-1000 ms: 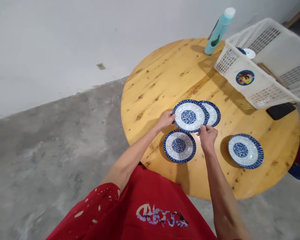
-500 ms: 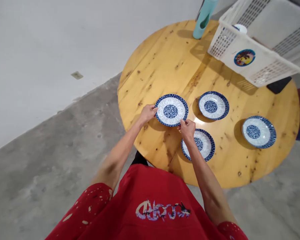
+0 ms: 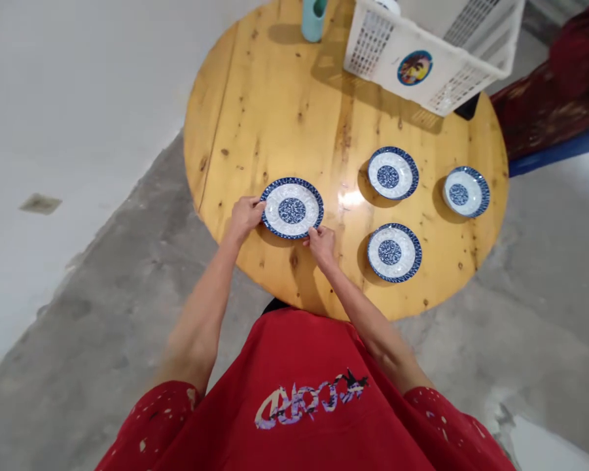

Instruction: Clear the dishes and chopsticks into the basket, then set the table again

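Note:
A white plate with a blue rim and blue centre is between my two hands, at the near left part of the round wooden table. My left hand is closed on its left edge. My right hand pinches its lower right edge. To the right are a blue-and-white dish and, nearer me, a second similar dish. A deeper blue-and-white bowl sits farther right. Whether the held plate touches the wood I cannot tell.
The round wooden table carries a white plastic basket with a round sticker at the back. A light-blue bottle stands left of it. A dark flat object lies beneath the basket's right corner. Dark red cloth is beyond the table's right edge.
The view has swung to the right. The held plate has moved left, away from the dishes, with both hands still on it. My right arm no longer covers the nearer dish.

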Demonstrator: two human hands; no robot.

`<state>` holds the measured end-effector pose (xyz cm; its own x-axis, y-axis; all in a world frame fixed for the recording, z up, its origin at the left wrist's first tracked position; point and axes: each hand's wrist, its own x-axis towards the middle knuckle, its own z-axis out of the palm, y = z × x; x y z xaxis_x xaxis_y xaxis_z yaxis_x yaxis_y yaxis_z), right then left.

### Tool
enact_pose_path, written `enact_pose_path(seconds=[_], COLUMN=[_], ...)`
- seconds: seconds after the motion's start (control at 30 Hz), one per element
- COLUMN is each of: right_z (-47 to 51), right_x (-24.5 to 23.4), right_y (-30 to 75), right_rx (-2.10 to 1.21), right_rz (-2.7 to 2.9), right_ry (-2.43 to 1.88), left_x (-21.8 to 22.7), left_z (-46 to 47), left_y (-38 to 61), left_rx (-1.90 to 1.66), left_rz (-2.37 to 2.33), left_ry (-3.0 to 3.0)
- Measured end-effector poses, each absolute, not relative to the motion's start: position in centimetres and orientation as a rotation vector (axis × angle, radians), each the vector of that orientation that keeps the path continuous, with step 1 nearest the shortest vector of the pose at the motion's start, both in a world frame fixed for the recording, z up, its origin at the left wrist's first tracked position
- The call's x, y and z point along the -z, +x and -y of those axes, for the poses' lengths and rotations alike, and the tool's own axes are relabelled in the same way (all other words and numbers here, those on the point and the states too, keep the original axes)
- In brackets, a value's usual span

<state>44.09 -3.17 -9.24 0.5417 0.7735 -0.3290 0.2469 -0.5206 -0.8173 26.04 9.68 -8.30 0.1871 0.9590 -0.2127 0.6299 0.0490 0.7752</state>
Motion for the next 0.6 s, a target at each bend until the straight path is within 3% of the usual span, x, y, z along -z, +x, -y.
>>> enact_pose_path(seconds=[0.6], right_z=[-1.8], right_x=[9.6], right_y=[39.6], right_rx=[-0.952], right_rz=[0.631], right_ry=[-2.023], left_x=[8.8], left_z=[-18.0], left_y=[25.7], left_rx=[-0.493], left_rz=[-1.477], left_ry=[1.877])
